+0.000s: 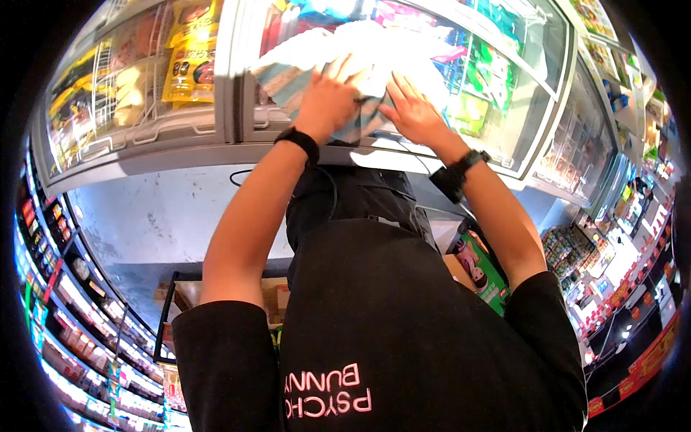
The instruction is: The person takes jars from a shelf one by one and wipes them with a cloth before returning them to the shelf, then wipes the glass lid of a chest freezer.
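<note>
A light cloth (284, 83) with grey-blue and tan stripes lies bunched and spread on the glass top of a freezer (194, 155), its upper part washed out by glare. My left hand (327, 104) rests on the cloth near the freezer's front edge, fingers extended and slightly apart. To its right, my right hand (417, 115) lies on the cloth too, fingers stretched forward and thumb pointing towards the left hand. Both palms face down and are hidden. A small gap with darker folds separates the hands.
Yellow packets (191, 65) show under the freezer glass at left, green packets (489, 75) at right. Boxes and a green package (479, 270) stand low beside my body. Stocked shelves (86, 309) line the left side; more shop displays (576, 248) are at right.
</note>
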The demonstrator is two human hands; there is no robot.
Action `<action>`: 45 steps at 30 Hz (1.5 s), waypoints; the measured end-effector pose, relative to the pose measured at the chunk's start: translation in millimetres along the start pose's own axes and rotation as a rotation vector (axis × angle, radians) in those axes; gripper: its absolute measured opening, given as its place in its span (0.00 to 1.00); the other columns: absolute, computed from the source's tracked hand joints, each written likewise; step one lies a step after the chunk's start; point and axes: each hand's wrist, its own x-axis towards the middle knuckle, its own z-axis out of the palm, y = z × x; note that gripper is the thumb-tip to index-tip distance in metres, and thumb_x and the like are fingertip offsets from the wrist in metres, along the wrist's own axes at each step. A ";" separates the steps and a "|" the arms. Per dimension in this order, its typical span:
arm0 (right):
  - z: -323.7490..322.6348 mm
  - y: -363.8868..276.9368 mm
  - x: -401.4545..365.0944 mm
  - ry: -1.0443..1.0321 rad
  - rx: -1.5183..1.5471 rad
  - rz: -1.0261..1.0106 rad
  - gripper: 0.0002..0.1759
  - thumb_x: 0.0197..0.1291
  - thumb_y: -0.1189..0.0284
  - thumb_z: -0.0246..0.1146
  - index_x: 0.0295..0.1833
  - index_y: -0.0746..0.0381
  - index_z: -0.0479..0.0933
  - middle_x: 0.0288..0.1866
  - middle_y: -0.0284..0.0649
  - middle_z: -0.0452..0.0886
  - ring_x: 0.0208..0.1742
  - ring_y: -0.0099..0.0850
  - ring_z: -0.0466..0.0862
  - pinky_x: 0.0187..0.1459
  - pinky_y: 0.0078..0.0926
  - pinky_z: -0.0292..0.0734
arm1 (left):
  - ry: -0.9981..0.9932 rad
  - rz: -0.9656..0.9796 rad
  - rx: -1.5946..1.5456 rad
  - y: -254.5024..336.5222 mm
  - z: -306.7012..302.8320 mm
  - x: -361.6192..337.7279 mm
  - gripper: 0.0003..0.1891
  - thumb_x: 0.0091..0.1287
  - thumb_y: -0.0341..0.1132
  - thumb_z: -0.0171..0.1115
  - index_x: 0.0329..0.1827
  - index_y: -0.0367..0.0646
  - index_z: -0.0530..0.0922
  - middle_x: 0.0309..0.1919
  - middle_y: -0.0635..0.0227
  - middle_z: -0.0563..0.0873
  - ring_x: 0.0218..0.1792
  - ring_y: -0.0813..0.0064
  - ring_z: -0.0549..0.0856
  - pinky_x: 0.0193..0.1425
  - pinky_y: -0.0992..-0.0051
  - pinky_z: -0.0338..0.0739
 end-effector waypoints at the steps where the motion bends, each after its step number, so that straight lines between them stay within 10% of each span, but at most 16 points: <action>1: -2.9 -4.2 13.2 0.025 0.028 0.096 0.38 0.74 0.54 0.57 0.79 0.66 0.59 0.82 0.59 0.57 0.82 0.54 0.59 0.76 0.50 0.61 | 0.132 -0.023 -0.013 4.5 0.6 11.2 0.29 0.66 0.41 0.64 0.72 0.54 0.74 0.71 0.59 0.75 0.77 0.61 0.67 0.78 0.45 0.56; 17: 46.4 106.2 -175.0 0.207 0.156 0.287 0.35 0.73 0.55 0.57 0.77 0.64 0.63 0.75 0.53 0.70 0.75 0.47 0.71 0.73 0.48 0.66 | -0.520 0.136 0.136 148.5 62.3 51.1 0.41 0.61 0.41 0.69 0.80 0.51 0.65 0.78 0.54 0.65 0.80 0.53 0.61 0.81 0.48 0.54; 23: 10.8 137.6 -122.7 0.153 0.123 0.453 0.38 0.74 0.56 0.52 0.80 0.67 0.54 0.84 0.54 0.55 0.85 0.45 0.54 0.79 0.56 0.56 | -0.364 0.228 -0.164 137.8 86.8 115.9 0.47 0.51 0.44 0.75 0.78 0.50 0.67 0.77 0.57 0.68 0.78 0.54 0.63 0.81 0.53 0.56; 29: 27.6 98.5 -100.5 0.231 0.222 0.564 0.44 0.73 0.53 0.52 0.81 0.72 0.49 0.86 0.57 0.46 0.86 0.52 0.49 0.81 0.60 0.46 | -0.168 0.232 -0.155 163.8 81.8 96.1 0.37 0.61 0.34 0.63 0.78 0.47 0.68 0.75 0.54 0.69 0.77 0.48 0.63 0.80 0.53 0.57; 37: 42.1 99.8 -158.3 0.179 0.290 0.394 0.40 0.71 0.57 0.57 0.78 0.71 0.56 0.82 0.61 0.54 0.84 0.54 0.53 0.78 0.53 0.57 | -0.199 0.118 0.053 112.5 54.2 15.6 0.26 0.68 0.33 0.61 0.70 0.36 0.74 0.72 0.53 0.73 0.76 0.55 0.68 0.80 0.55 0.59; 45: 1.2 109.6 -24.1 0.248 0.064 0.159 0.33 0.70 0.55 0.54 0.77 0.56 0.64 0.81 0.49 0.62 0.79 0.53 0.63 0.76 0.62 0.57 | 0.041 -0.151 0.124 68.8 47.3 65.6 0.33 0.64 0.40 0.64 0.72 0.33 0.70 0.73 0.48 0.71 0.75 0.50 0.68 0.78 0.52 0.61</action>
